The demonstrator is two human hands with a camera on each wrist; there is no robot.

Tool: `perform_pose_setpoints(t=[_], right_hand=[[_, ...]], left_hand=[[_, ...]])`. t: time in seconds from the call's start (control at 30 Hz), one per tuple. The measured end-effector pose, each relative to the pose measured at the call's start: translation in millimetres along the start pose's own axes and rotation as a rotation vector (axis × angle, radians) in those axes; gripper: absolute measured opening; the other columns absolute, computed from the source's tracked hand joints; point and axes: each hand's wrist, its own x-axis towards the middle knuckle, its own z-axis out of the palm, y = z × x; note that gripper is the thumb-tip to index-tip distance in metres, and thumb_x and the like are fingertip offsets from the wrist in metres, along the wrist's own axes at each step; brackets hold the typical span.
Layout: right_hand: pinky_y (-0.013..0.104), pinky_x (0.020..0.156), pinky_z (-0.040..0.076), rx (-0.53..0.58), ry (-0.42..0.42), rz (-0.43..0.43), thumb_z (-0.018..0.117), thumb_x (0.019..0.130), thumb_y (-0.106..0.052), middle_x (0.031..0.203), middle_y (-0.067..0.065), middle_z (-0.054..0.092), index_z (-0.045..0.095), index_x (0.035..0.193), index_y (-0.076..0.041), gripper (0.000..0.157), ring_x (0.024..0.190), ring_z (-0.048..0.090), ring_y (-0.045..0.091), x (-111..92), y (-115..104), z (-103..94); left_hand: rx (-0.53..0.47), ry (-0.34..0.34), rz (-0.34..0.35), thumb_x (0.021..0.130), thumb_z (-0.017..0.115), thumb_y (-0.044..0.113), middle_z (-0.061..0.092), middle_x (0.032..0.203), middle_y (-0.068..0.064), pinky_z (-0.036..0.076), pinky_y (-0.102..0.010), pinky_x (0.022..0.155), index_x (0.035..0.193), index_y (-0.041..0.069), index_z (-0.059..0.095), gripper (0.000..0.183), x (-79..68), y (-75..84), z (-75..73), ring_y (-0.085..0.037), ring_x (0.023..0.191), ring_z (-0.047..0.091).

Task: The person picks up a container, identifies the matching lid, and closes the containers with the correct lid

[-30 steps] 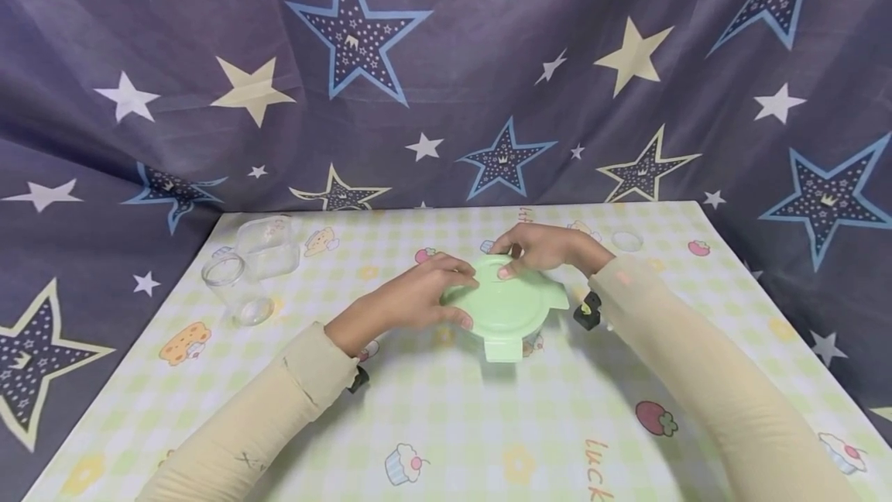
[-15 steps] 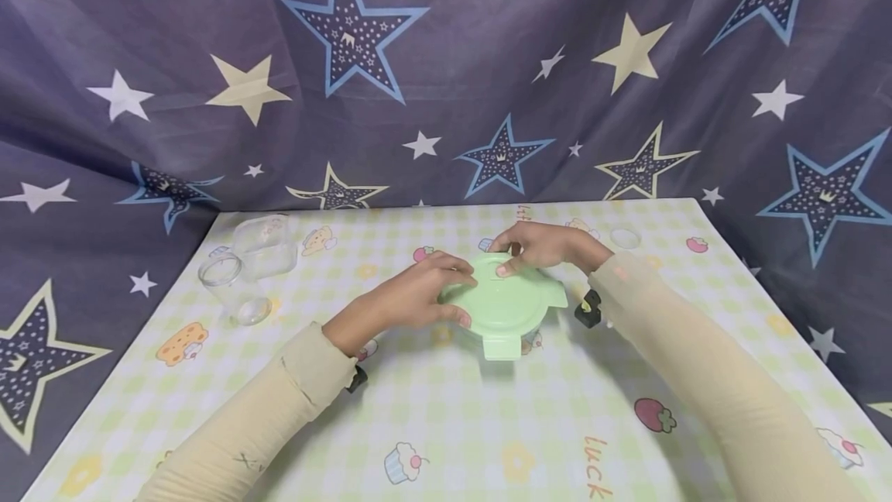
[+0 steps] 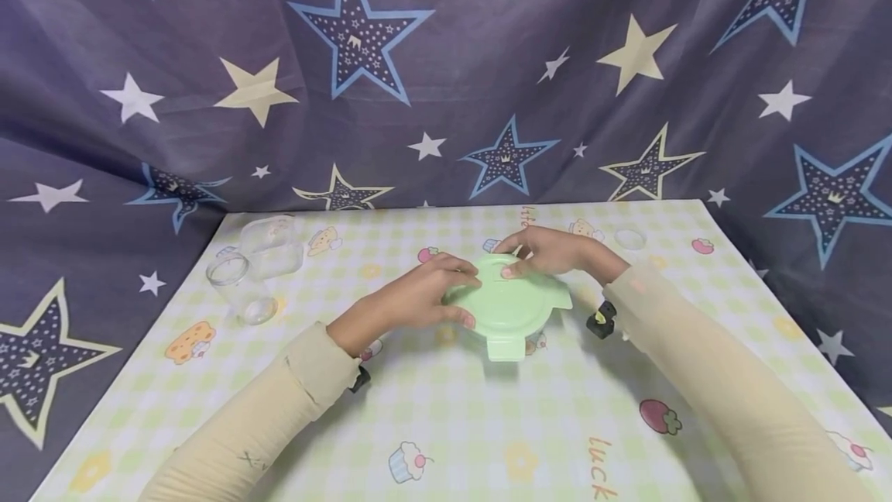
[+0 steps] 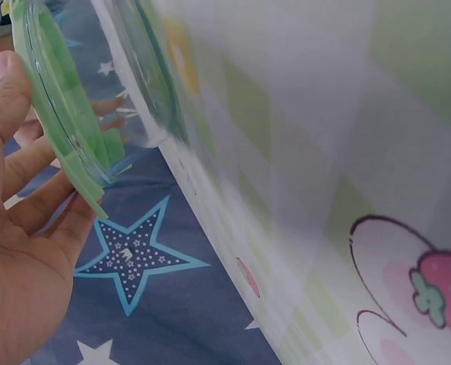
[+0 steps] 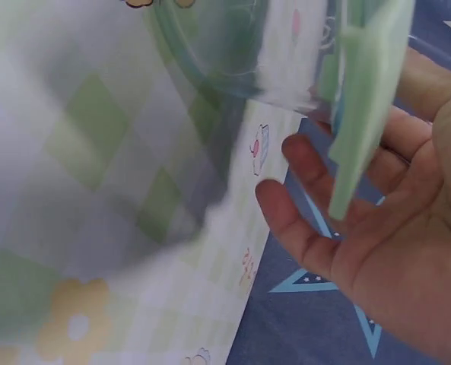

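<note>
A round food container with a light green lid (image 3: 503, 308) and a clear bowl (image 5: 233, 46) stands upright on the table. Its near flap (image 3: 506, 348) and right flap (image 3: 560, 297) stick outward. My left hand (image 3: 418, 294) grips the lid's left side, thumb near the front rim and fingers around the edge. At the far rim, my right hand (image 3: 547, 250) pinches the lid, its thumb on top and fingers beyond the edge. In the right wrist view, two fingertips of the right hand (image 5: 408, 205) extend below the lid, beside the bowl. The far flap is mostly hidden.
A clear jar (image 3: 240, 289) lies on its side at the left, touching or close to a clear square-looking container (image 3: 272, 245). A small clear disc (image 3: 630, 238) rests at the back right. A starry curtain (image 3: 446, 84) hangs behind the checked tablecloth (image 3: 446, 417).
My right wrist has shifted slightly to the right, while its thumb stays on the lid. The left hand and container keep their places; the head view has moved a little.
</note>
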Motion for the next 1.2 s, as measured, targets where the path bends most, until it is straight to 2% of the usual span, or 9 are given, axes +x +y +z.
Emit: perform_pose_setpoints(t=[0.13, 0.27, 0.37, 0.57, 0.7, 0.93, 1.07, 1.2], right_hand=[[0.054, 0.104, 0.050, -0.054, 0.039, -0.010, 0.072, 0.098, -0.022, 0.138, 0.013, 0.063, 0.062, 0.138, -0.002, 0.046, 0.120, 0.062, 0.037, -4, -6, 0.6], [0.056, 0.103, 0.050, -0.130, 0.091, -0.071, 0.074, 0.096, -0.018, 0.137, 0.013, 0.064, 0.061, 0.138, -0.001, 0.047, 0.120, 0.062, 0.038, -11, -11, -1.3], [0.055, 0.101, 0.052, -0.229, 0.142, -0.101, 0.075, 0.095, -0.014, 0.135, 0.013, 0.065, 0.063, 0.136, -0.003, 0.044, 0.118, 0.064, 0.037, -21, -14, -3.1], [0.054, 0.107, 0.047, -0.455, 0.205, -0.087, 0.075, 0.093, -0.007, 0.132, 0.010, 0.066, 0.067, 0.132, -0.006, 0.040, 0.125, 0.060, 0.034, -46, -24, -1.7], [0.055, 0.101, 0.049, -0.601, 0.224, -0.116, 0.079, 0.089, -0.005, 0.127, 0.005, 0.069, 0.071, 0.127, -0.010, 0.039, 0.120, 0.061, 0.031, -63, -23, 0.2], [0.051, 0.093, 0.053, -0.723, 0.216, -0.235, 0.082, 0.083, -0.002, 0.124, 0.002, 0.070, 0.072, 0.124, -0.012, 0.043, 0.113, 0.063, 0.027, -88, -19, 6.0], [0.047, 0.091, 0.054, -0.798, 0.221, -0.309, 0.086, 0.078, -0.004, 0.124, 0.000, 0.071, 0.073, 0.122, -0.015, 0.048, 0.111, 0.063, 0.025, -93, -15, 11.4], [0.043, 0.087, 0.053, -0.847, 0.247, -0.410, 0.087, 0.075, -0.004, 0.119, -0.001, 0.072, 0.074, 0.117, -0.015, 0.045, 0.108, 0.064, 0.022, -93, -13, 14.2]], left_hand=[[0.002, 0.009, 0.011, 0.084, 0.082, 0.043, 0.057, 0.144, -0.013, 0.035, -0.043, 0.119, 0.132, 0.004, 0.067, 0.064, -0.9, -0.9, 0.8, -0.030, 0.137, 0.047], [0.004, 0.015, 0.017, 0.084, 0.082, 0.043, 0.058, 0.143, -0.013, 0.036, -0.043, 0.119, 0.131, 0.004, 0.068, 0.063, -1.1, -1.8, 1.7, -0.031, 0.137, 0.048], [0.004, 0.016, 0.015, 0.085, 0.082, 0.043, 0.058, 0.143, -0.013, 0.036, -0.043, 0.119, 0.132, 0.004, 0.068, 0.063, -1.0, -1.9, 2.3, -0.031, 0.137, 0.048], [0.005, 0.018, 0.007, 0.084, 0.082, 0.044, 0.058, 0.143, -0.012, 0.036, -0.042, 0.119, 0.132, 0.004, 0.067, 0.064, -2.5, -1.5, 2.8, -0.029, 0.137, 0.047], [0.006, 0.020, 0.003, 0.084, 0.081, 0.045, 0.058, 0.143, -0.011, 0.035, -0.042, 0.119, 0.132, 0.004, 0.067, 0.065, -3.0, -1.4, 2.5, -0.028, 0.137, 0.047], [0.008, 0.015, -0.001, 0.084, 0.081, 0.045, 0.057, 0.144, -0.011, 0.035, -0.041, 0.119, 0.132, 0.004, 0.067, 0.065, -1.1, -0.7, 2.9, -0.028, 0.138, 0.047], [0.011, 0.016, 0.002, 0.084, 0.081, 0.045, 0.057, 0.144, -0.012, 0.035, -0.041, 0.120, 0.132, 0.003, 0.067, 0.065, -0.8, 0.6, 1.6, -0.029, 0.138, 0.047], [0.009, 0.012, -0.007, 0.084, 0.081, 0.045, 0.057, 0.144, -0.011, 0.034, -0.041, 0.120, 0.133, 0.004, 0.067, 0.065, -1.1, 0.7, 1.1, -0.028, 0.138, 0.047]])
